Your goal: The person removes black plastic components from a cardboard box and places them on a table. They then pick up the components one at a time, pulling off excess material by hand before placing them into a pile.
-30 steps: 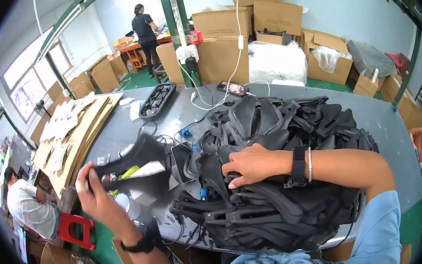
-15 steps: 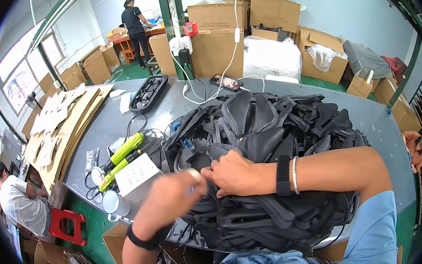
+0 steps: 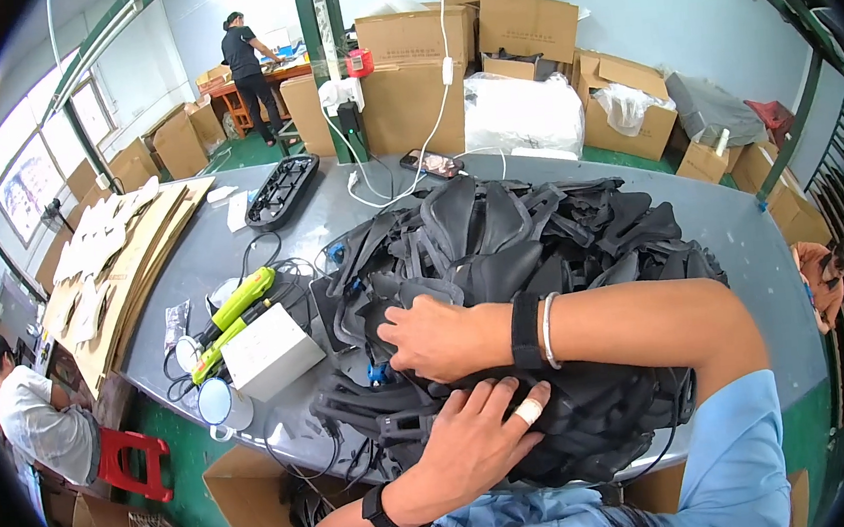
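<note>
A large heap of black moulded parts (image 3: 474, 224), with padded faces and thin ribbed frames, lies in front of me. My right hand (image 3: 434, 338) reaches across its near left side. Its fingers are curled down over the edge of a black moulded part, and the fingertips are partly hidden. Closer to me, my left hand (image 3: 483, 439) rests on the near side of the heap, fingers stretched and slightly apart, with white tape round one finger. A small blue piece (image 3: 378, 374) shows among the black parts just below my right hand.
Left of the heap are a white box (image 3: 271, 352), yellow-green electric screwdrivers (image 3: 244, 299) with cables and a mug (image 3: 224, 406). Farther back lie a black tray (image 3: 282, 190) and a phone (image 3: 431, 163). Cardboard sheets (image 3: 132, 279) stand at the left; an open carton (image 3: 247, 500) sits below the edge.
My left hand has moved down and right, from beside the right hand onto the heap's near side. My right hand has shifted slightly left. The whole view has shifted slightly.
</note>
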The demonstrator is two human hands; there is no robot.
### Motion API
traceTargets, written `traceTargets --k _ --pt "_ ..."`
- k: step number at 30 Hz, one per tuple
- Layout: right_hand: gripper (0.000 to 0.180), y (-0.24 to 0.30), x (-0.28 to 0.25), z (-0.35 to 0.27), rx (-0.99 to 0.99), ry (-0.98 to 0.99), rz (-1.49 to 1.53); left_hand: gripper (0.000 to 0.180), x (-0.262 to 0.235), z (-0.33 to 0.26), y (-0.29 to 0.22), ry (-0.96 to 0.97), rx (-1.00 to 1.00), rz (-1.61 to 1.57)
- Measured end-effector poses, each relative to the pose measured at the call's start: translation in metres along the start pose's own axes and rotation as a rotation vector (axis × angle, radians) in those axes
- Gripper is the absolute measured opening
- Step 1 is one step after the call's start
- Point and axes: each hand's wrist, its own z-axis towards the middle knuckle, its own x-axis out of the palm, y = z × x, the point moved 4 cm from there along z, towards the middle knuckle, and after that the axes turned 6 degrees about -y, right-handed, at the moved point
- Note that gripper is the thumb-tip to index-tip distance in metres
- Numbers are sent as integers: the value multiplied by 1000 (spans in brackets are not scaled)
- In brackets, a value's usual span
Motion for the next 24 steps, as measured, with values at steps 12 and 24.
traceTargets --k 12,24 --pt "24 -65 -6 5 166 500 946 65 4 5 1 7 -86 -45" --pt "32 -77 -87 -35 117 478 594 81 15 -4 33 -69 -507 -131"
